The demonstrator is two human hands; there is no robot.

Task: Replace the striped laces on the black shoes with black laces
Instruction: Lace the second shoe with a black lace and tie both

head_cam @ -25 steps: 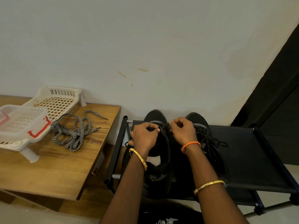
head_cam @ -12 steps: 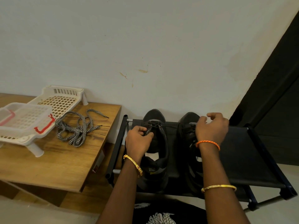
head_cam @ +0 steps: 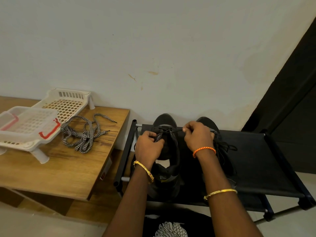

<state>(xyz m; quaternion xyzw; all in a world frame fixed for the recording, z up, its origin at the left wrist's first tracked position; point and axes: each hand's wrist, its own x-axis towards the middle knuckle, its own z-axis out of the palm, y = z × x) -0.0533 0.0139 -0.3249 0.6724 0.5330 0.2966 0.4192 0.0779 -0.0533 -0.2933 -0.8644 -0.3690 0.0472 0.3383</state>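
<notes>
Two black shoes stand side by side on a black fabric rack [head_cam: 253, 161], toes toward the wall. My left hand [head_cam: 148, 147] grips the tongue and left edge of the left shoe [head_cam: 168, 151]. My right hand [head_cam: 196, 139] pinches a black lace [head_cam: 172, 131] stretched across that shoe's upper eyelets. The right shoe [head_cam: 224, 151] carries black laces, partly hidden behind my right wrist. The striped black-and-white laces [head_cam: 83, 134] lie in a loose heap on the wooden table [head_cam: 56, 173] to the left.
Two white plastic baskets [head_cam: 66, 103] sit on the table's far left, the nearer one [head_cam: 27, 129] with red handles. The wall stands right behind the rack. A dark panel [head_cam: 294, 93] rises at the right.
My right hand has come back from the right shoe to the left shoe and now pinches its black lace. My left hand stays on the left shoe.
</notes>
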